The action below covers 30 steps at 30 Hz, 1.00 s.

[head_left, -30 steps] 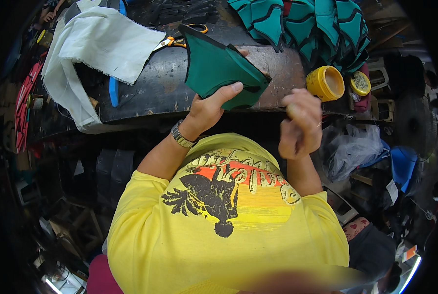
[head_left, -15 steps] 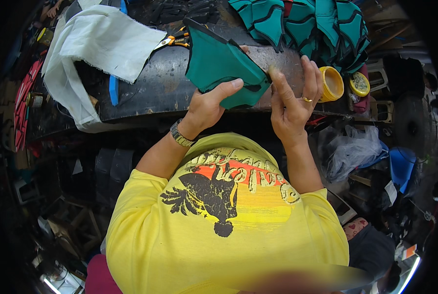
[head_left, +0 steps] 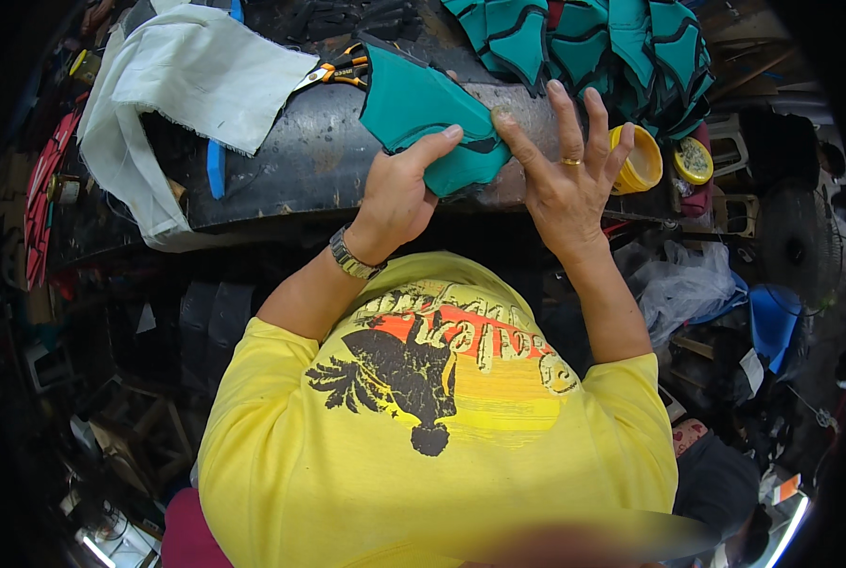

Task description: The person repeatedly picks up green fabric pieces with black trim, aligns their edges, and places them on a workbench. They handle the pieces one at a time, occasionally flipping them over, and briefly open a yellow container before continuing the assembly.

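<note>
My left hand (head_left: pixel 406 185) holds a teal shoe upper piece (head_left: pixel 428 99) with black edging, its thumb pressed on the top face and its other fingers mostly hidden underneath. The piece is raised over the near edge of the dark worktable. At its right edge, one fingertip of my right hand (head_left: pixel 565 185) touches the material, while the other visible fingers stretch up and apart. A gold ring is on that hand, and its thumb is hidden. Behind the piece lie orange-and-black-handled scissors (head_left: pixel 347 71).
White cloth (head_left: pixel 196 76) drapes over the table's left side, beside a blue strip (head_left: pixel 216 170). Stacked teal upper pieces (head_left: pixel 612 57) lie at the far right. Two yellow tubs, an open one (head_left: pixel 643 161) and a smaller one (head_left: pixel 693 161), stand near my right hand.
The teal piece has tilted flatter, and its right corner has shifted slightly up and left. My right hand's fingers have spread and lifted, with one fingertip still at the edge.
</note>
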Available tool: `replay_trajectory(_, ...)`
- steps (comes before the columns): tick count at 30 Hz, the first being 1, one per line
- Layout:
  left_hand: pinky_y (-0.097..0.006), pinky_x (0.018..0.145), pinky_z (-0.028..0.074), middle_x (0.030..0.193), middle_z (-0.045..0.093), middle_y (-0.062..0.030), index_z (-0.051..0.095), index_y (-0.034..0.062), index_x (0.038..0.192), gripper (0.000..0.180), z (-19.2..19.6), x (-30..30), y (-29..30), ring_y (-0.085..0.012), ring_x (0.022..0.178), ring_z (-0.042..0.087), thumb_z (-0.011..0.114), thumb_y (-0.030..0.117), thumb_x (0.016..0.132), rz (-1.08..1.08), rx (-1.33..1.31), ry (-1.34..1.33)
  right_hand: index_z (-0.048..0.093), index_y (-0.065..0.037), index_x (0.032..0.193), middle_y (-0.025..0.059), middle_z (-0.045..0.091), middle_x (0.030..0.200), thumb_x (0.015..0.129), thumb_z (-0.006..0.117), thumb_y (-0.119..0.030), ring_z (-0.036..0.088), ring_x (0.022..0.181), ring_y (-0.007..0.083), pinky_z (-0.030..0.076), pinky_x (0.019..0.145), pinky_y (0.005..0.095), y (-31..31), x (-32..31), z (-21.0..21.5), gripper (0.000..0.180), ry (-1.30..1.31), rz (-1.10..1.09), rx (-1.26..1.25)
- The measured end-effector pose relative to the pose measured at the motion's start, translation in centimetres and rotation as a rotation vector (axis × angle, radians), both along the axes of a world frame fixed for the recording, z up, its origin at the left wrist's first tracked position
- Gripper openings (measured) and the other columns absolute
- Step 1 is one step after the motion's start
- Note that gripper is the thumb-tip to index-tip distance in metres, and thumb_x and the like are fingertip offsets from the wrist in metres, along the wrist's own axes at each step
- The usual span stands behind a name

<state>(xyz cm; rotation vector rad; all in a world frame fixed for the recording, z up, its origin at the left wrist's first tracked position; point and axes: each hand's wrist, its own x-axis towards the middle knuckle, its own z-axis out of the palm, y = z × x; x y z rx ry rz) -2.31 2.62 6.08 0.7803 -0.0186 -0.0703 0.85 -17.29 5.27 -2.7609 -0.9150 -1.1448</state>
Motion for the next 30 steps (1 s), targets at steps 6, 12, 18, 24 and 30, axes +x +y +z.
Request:
replay_trajectory(6,-0.04,0.103,0.053,0.149,0.048,-0.0084,0.037,0.0038,0.149,0.054,-0.3,0.3,0.0,-0.0234,0.125,0.057,0.053,0.003,0.098,0.054,0.013,0.003,0.064,-0.047,0.129,-0.0005,0.043,0.154,0.084,0.069,-0.008,0.033,0.146,0.0301,0.013,0.12,0.0573,0.0,-0.6,0.6,0.059,0.05,0.188,-0.005)
replay_trajectory(12,-0.041,0.101,0.054,0.139,0.057,-0.0111,0.046,0.0029,0.144,0.048,1.0,1.1,2.2,-0.0242,0.122,0.061,0.058,0.007,0.098,-0.044,-0.078,-0.062,0.039,-0.011,0.152,0.0213,0.044,0.149,0.078,0.065,-0.001,0.043,0.139,0.0326,0.027,0.118,0.0482,-0.4,-0.4,2.7,0.079,0.467,0.64,0.701)
replay_trajectory(18,-0.045,0.106,0.051,0.151,0.046,-0.0154,0.036,0.003,0.149,0.058,-0.1,1.6,3.7,-0.0293,0.131,0.055,0.058,0.029,0.101,-0.205,-0.099,-0.114,0.023,-0.008,0.159,0.0143,0.053,0.139,0.082,0.068,0.003,0.055,0.121,0.0224,0.04,0.107,0.0367,1.9,0.1,0.6,0.089,1.08,0.793,1.115)
replay_trajectory(24,-0.042,0.107,0.048,0.144,0.053,-0.0159,0.038,0.0035,0.149,0.092,-3.1,1.5,3.7,-0.0273,0.128,0.057,0.061,0.068,0.088,-0.241,-0.183,-0.212,0.024,-0.008,0.158,0.0062,0.065,0.107,0.083,0.067,0.011,0.06,0.103,0.0129,0.048,0.096,0.0277,3.3,-0.5,-0.3,0.088,1.042,0.74,1.401)
replay_trajectory(30,-0.032,0.095,0.053,0.124,0.067,-0.0069,0.058,0.0022,0.131,0.042,-4.2,0.8,2.3,-0.017,0.112,0.064,0.067,-0.002,0.09,-0.14,0.164,-0.079,0.024,-0.008,0.157,0.0058,0.064,0.1,0.085,0.067,0.007,0.059,0.094,0.0106,0.047,0.089,0.024,4.0,-1.0,0.1,0.085,1.037,0.702,1.343)
